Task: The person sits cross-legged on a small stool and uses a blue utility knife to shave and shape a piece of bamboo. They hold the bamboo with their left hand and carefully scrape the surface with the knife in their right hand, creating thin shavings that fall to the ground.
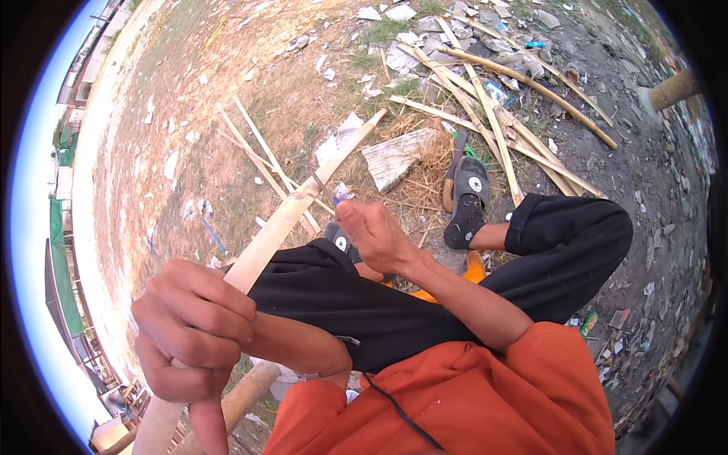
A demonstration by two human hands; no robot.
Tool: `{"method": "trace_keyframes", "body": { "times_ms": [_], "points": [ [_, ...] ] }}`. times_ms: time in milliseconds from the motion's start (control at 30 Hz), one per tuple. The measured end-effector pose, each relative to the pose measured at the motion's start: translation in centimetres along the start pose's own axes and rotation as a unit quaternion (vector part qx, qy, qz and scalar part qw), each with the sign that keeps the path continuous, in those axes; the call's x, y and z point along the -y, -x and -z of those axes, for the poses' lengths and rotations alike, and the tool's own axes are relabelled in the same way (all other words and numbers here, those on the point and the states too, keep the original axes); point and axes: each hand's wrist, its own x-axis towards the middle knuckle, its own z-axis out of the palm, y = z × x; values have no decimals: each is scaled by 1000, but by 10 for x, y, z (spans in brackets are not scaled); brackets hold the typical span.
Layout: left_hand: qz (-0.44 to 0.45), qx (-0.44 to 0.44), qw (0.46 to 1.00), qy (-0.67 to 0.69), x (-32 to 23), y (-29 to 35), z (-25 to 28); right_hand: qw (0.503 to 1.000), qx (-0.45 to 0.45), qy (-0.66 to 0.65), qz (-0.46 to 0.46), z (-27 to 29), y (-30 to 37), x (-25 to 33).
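A long pale bamboo strip [258,250] runs from the lower left up to the middle of the view, tilted, its far end raised over the ground. My left hand [193,326] is closed round its near part, fingers wrapped over it. Right of the strip, my right hand [375,235] is closed, thumb on top, around a small knife. Most of the knife's handle is hidden in the fist. Its thin dark blade [318,180] shows almost edge-on and lies across the strip, where the wood looks notched or curled.
Split bamboo strips [493,114] and a round bamboo pole [546,87] lie heaped beyond my slippered feet. Crossed strips [262,152] and a weathered board [394,159] rest on littered ground. Thick bamboo [246,394] stands at lower left, a bamboo post [671,91] at far right. Something orange [474,265] shows beneath my legs.
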Motion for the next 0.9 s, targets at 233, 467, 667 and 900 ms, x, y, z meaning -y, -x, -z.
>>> {"method": "trace_keyframes", "body": {
  "times_ms": [233,467,667,900],
  "points": [
    [-13,-14,1000,3,6,-2,0,999,20,-39,32,-8,3,13],
    [15,25,1000,3,-6,-2,4,999,43,10,12,-1,0,18],
    [-1,9,1000,-2,-1,-2,4,999,1,49,4,8,-12,-9],
    [-6,4,1000,-12,-2,-1,4,997,-5,77,-24,24,-27,-27]
  ]
}}
